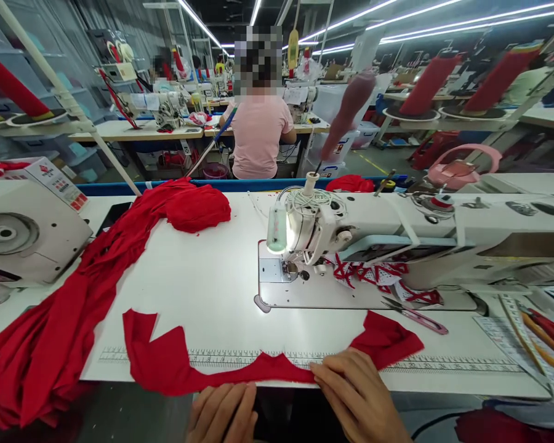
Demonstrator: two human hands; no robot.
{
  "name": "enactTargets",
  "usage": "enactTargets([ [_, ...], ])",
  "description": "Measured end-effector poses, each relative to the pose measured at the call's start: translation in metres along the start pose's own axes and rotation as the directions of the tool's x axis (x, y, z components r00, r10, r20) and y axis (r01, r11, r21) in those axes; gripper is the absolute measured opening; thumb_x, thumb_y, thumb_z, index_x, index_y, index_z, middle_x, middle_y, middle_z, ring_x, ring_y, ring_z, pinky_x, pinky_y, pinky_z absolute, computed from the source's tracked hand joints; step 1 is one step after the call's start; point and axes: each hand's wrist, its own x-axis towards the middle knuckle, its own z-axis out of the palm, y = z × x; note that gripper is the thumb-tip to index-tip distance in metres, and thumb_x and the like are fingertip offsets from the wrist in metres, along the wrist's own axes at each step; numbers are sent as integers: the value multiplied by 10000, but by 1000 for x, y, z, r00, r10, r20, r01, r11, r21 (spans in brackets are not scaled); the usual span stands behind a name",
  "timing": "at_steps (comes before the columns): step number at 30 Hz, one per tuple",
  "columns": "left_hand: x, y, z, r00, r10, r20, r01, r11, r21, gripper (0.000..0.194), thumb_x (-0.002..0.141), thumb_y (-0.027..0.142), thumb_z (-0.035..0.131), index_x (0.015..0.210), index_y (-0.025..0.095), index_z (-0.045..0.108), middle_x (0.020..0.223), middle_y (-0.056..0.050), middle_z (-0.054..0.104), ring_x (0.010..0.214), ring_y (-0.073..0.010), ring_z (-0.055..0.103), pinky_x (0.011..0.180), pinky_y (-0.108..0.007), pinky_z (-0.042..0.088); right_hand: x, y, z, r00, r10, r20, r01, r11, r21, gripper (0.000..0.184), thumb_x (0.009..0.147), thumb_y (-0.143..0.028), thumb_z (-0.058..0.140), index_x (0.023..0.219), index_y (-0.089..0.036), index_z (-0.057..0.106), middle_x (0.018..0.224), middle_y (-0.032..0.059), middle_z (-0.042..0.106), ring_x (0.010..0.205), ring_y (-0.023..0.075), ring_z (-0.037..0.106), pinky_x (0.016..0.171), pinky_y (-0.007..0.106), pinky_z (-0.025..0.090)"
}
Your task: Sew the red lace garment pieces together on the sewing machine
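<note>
Fingers extended side by side, the left hand [224, 413] meets the near edge of a cut piece of red fabric [161, 363], while the right hand [353, 391] lies slanted across its narrow strip farther right; from where I stand, I cannot tell whether either one pinches the cloth. The single piece stretches along the front of the white counter [203, 277], over a printed ruler scale [224, 359]. One pair of pink-handled snips [422, 319] lies beyond it, near one white sewing machine [378, 215], with two red thread cones [429, 86] standing behind at right. One long heap of red cloth [74, 314] spills down the left side. Across the workshop, one person in a pink shirt [261, 132] sits, back turned, at another row of machines beneath strip lights [200, 24].
</note>
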Motion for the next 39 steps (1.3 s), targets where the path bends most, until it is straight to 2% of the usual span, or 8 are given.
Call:
enactTargets([
  [3,9,-19,1,983,110,147,-109,994,-14,260,971,178,607,1214,138,690,1070,-87,770,1000,-209,709,966,-334,468,12,10,0,996,57,66,-61,997,51,238,994,-87,485,1111,-212,650,907,54,625,790,188,589,703,337,486],
  [8,20,-29,15,981,134,144,-133,991,-15,302,1001,270,584,1265,145,658,1143,-102,746,1045,-235,687,949,-355,474,25,34,-8,987,156,32,-158,982,99,234,1002,-115,460,1070,-238,647,917,45,618,841,194,601,734,334,520],
  [15,23,-29,19,987,-127,103,138,984,-111,280,988,194,574,1264,198,626,1087,-94,717,1014,-238,664,885,-376,498,24,35,-9,985,169,-25,-167,983,82,267,999,-88,452,1126,-238,632,944,51,625,861,195,596,747,343,499],
  [21,37,-40,35,919,-316,236,321,947,16,385,965,519,568,1173,201,632,989,-73,698,852,-246,669,707,-364,531,53,18,6,983,134,125,-146,985,92,192,982,-143,540,1137,-217,625,972,50,645,909,211,590,807,367,501],
  [26,44,-43,35,860,-351,371,400,914,-63,345,947,524,591,1140,241,642,967,-43,700,832,-233,674,706,-359,515,64,16,7,962,149,229,-179,977,118,268,929,-104,623,1167,-227,619,1012,35,640,960,209,586,876,364,500],
  [32,61,-44,30,724,-332,605,499,858,-126,139,933,351,595,840,251,624,834,-1,656,793,-220,626,727,-358,461,72,12,13,916,191,354,-240,966,100,335,810,-90,757,1080,-250,639,1016,19,611,977,221,574,867,363,493],
  [35,64,-44,31,730,-301,613,500,847,-180,135,923,290,583,798,244,601,834,-10,651,795,-223,619,737,-360,466,77,11,16,904,210,373,-304,928,214,258,781,-30,725,883,-234,603,991,-1,600,980,204,573,854,331,482],
  [39,66,-40,35,788,-323,525,517,810,-278,153,932,339,606,1058,254,622,970,-47,690,899,-254,648,786,-386,497,80,12,16,909,216,356,-330,895,300,247,825,7,605,830,-230,536,882,-21,609,878,175,590,788,293,477],
])
